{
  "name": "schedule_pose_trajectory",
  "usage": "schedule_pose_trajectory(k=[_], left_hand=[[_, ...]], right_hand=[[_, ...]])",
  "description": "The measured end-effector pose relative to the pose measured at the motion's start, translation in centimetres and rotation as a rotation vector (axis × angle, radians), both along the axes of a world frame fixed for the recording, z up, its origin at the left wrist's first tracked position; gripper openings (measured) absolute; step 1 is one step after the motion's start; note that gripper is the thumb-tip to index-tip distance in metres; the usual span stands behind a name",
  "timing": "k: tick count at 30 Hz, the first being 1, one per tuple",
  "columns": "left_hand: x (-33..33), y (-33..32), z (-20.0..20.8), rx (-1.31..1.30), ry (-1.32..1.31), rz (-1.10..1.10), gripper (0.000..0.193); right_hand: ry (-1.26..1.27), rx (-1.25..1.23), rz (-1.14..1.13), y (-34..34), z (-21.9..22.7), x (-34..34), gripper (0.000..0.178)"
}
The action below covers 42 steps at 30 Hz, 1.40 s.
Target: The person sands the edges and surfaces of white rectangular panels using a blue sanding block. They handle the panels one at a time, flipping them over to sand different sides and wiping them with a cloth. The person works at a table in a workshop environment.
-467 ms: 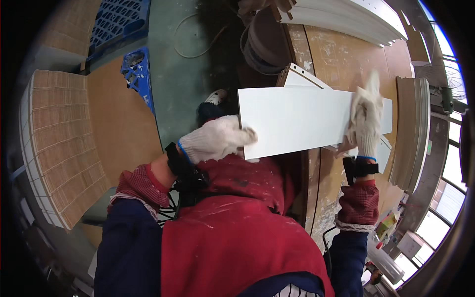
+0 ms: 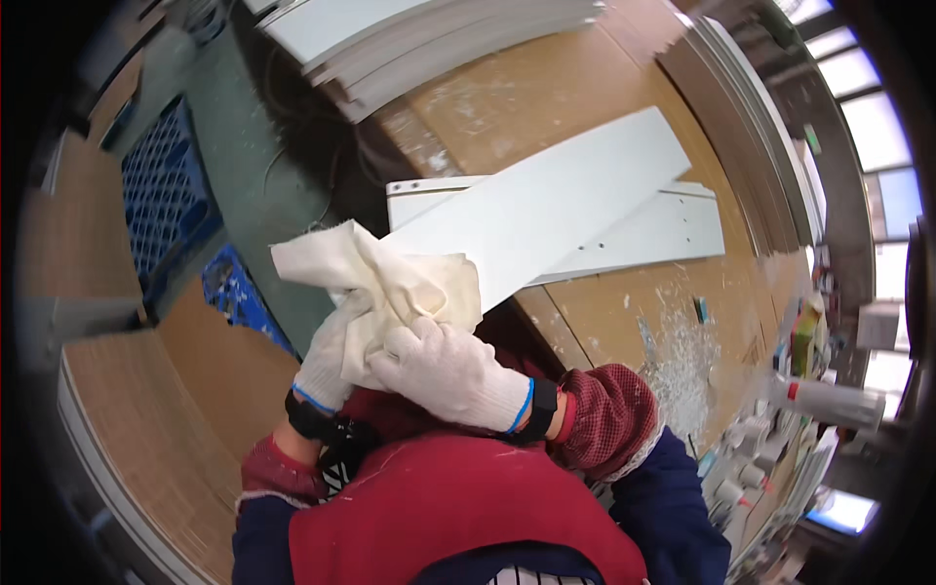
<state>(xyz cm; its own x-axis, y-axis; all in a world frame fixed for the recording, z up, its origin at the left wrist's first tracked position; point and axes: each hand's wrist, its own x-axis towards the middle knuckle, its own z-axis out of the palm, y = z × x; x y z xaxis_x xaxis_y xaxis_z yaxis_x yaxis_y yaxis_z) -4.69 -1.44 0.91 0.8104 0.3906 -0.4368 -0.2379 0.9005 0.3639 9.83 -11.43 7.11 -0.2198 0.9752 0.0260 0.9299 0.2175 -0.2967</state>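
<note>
A long white board [image 2: 556,195] lies slantwise across another white board with small holes [image 2: 634,244] on the workbench. Its near end overhangs the bench edge toward my lap. Over that end is bunched a cream cloth [image 2: 409,283]. My right hand [image 2: 448,375], in a white knit glove, is closed on the cloth's lower part. Beside it, my gloved left hand [image 2: 327,366] is partly under the cloth at the board's near end. The cloth hides its fingers, so I cannot see what they grip.
Stacks of white panels stand on the workbench [image 2: 526,88] at the far side [image 2: 439,58] and right [image 2: 741,127]. Pale flakes [image 2: 682,351] litter the bench. Left are a blue plastic pallet [image 2: 166,195] and stacked wood-grain boards [image 2: 146,429]. Bottles [image 2: 829,398] stand at the right.
My right hand has moved left from the board's far part to its near end, bringing the cloth. The board now slants away to the upper right, and my view has turned.
</note>
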Motion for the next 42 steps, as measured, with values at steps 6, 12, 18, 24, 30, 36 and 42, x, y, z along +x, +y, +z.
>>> schedule_pose_trajectory(k=[6, 12, 18, 24, 30, 36, 42], left_hand=[[1.1, -1.0, 0.1, -0.007, 0.113, 0.087, 0.047], [0.2, -0.2, -0.4, 0.470, 0.350, -0.049, 0.038], [0.1, -0.7, 0.2, 0.130, 0.324, 0.141, 0.035], [-0.7, -0.3, -0.8, 0.273, 0.421, 0.127, 0.045], [0.4, -0.2, 0.1, 0.320, 0.561, 0.112, 0.044], [0.1, -0.6, 0.7, 0.275, 0.476, 0.150, 0.047], [-1.0, -0.5, -0.2, 0.303, 0.555, 0.145, 0.054]], right_hand=[[0.023, 0.058, -0.355, -1.5, 0.0, 11.4, 0.012], [0.163, -0.070, 0.107, -0.2, -0.6, 1.9, 0.013], [0.147, -0.001, -0.290, -1.4, -0.8, 13.9, 0.019], [-0.100, 0.080, -0.857, -3.2, -0.9, 32.5, 0.019], [-0.123, 0.213, -1.013, -3.9, -0.5, 42.7, 0.022], [0.023, -0.151, -0.342, 0.7, 0.5, 27.6, 0.015], [-0.017, -0.335, -0.215, 4.4, 1.6, 28.1, 0.015]])
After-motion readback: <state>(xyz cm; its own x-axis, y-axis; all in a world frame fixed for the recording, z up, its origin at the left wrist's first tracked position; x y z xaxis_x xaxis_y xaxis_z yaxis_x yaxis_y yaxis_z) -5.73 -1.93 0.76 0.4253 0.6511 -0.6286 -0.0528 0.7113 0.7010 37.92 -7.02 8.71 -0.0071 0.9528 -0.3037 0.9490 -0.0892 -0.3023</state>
